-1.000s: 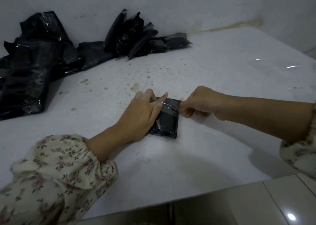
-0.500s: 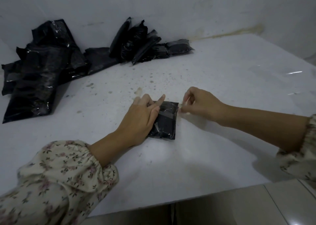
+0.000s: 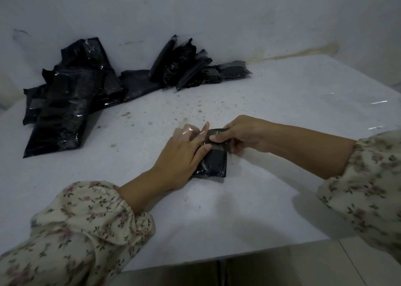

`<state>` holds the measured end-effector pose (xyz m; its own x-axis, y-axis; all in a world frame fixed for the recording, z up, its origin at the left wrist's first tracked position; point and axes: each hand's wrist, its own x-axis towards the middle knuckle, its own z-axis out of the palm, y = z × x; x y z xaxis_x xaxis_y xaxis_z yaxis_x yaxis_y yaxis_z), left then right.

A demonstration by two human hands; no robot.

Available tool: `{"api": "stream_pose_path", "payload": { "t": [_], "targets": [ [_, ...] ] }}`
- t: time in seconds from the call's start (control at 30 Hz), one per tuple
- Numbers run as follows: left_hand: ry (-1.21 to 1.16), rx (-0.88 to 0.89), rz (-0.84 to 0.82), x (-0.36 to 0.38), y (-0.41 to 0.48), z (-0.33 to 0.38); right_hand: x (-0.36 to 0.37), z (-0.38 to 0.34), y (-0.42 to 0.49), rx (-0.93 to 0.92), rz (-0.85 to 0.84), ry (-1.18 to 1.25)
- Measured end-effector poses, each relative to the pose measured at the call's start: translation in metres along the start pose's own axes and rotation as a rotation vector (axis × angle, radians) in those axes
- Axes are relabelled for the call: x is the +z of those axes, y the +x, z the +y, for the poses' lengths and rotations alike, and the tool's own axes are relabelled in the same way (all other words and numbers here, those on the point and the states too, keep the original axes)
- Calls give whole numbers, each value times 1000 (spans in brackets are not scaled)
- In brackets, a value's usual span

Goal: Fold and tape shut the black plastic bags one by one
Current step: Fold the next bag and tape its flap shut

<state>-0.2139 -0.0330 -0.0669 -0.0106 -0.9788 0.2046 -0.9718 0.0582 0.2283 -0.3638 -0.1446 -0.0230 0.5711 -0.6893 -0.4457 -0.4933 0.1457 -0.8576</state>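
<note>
Black plastic bag (image 3: 213, 164): head view; a small, glossy folded packet lying flat on the tabletop (image 3: 260, 209), half under the left grip (image 3: 184, 153) and just below the right grip (image 3: 243, 133).
left grip: fingers straight, pressing the packet down; clear tape (image 3: 195, 133) lies across its fingertips.
right grip: thumb and curled fingers pinch the packet's far edge, and perhaps the tape end too.
step: taping the fold shut, apparently midway.
next move: probably wrap and smooth the tape while keeping the fold pinned.
beyond both grips: loose bags (image 3: 65, 103) and taped packets (image 3: 191, 68).
</note>
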Motion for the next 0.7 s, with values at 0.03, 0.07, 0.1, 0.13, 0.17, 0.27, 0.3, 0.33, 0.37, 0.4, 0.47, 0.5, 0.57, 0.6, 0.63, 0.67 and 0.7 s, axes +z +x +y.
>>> {"api": "stream_pose_path", "payload": {
  "t": [0.03,0.07,0.1,0.13,0.17,0.27,0.3,0.33,0.37,0.4,0.47,0.5,0.57,0.6,0.63,0.67,0.7],
  "targets": [
    [51,-9,-25,-1,-1,-2,0,0,0,6,-2,36],
    [91,-20,-46,-3,-3,-3,0,0,1,11,-4,64],
    [121,-26,-66,-4,-4,-4,1,0,1,12,-4,79],
    [147,-26,-83,-6,-5,-4,2,1,1,10,-5,85],
    [172,-24,-96,-8,-5,-4,3,1,0,4,-6,85],
    [229,-12,-114,-11,-5,-6,5,3,0,-18,-4,82],
    [248,1,-110,-11,-5,-6,5,4,0,-21,-3,81],
    [266,17,-105,-11,-4,-7,6,5,0,-23,2,83],
    [278,32,-105,-10,-4,-8,6,5,-1,-26,5,86],
    [284,44,-114,-11,-4,-9,7,6,-1,-31,6,89],
    [293,77,-123,-12,-4,-12,6,6,-2,-38,-5,100],
    [297,97,-111,-13,-4,-13,6,6,-3,-37,-12,108],
    [307,115,-75,-13,-5,-15,7,6,-2,-38,-14,116],
    [315,105,-57,-12,-5,-16,7,6,-2,-41,-6,112],
    [321,81,-37,-11,-5,-17,6,8,-1,-43,8,108],
    [318,46,-19,-10,-6,-20,4,9,0,-43,24,105],
    [307,14,-10,-9,-7,-25,2,10,1,-44,38,106]
  ]
}}
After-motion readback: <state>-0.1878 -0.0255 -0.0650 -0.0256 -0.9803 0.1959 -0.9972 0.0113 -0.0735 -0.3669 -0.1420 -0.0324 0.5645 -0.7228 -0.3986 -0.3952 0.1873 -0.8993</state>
